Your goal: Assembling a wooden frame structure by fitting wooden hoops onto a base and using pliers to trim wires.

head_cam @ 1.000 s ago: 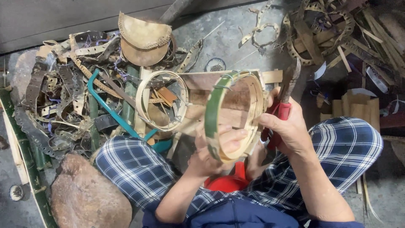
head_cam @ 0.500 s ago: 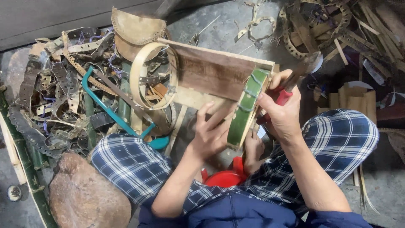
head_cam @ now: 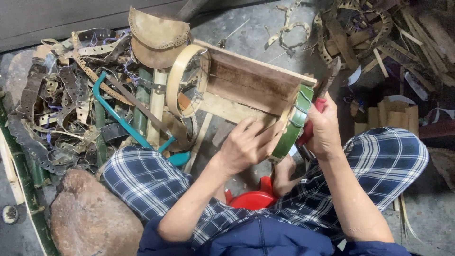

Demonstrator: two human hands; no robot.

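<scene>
A green bamboo hoop (head_cam: pixel 295 124) stands on edge against the right end of a small wooden bench (head_cam: pixel 246 85). My left hand (head_cam: pixel 245 144) grips the hoop's near rim from the inside. My right hand (head_cam: pixel 324 129) is closed around a red-handled knife (head_cam: pixel 321 92) whose blade points up past the hoop's outer side. A second, pale hoop (head_cam: pixel 186 80) leans on the bench's left end.
A teal-framed saw (head_cam: pixel 124 124) lies left of my knee among a heap of bamboo strips (head_cam: pixel 61 104). A large stone (head_cam: pixel 90 215) sits at lower left. A red stool (head_cam: pixel 251 199) is under me. More strips and wood blocks (head_cam: pixel 391 114) lie at right.
The green hoop turned from facing me to edge-on and now rests against the bench end. Both hands moved up and right with it.
</scene>
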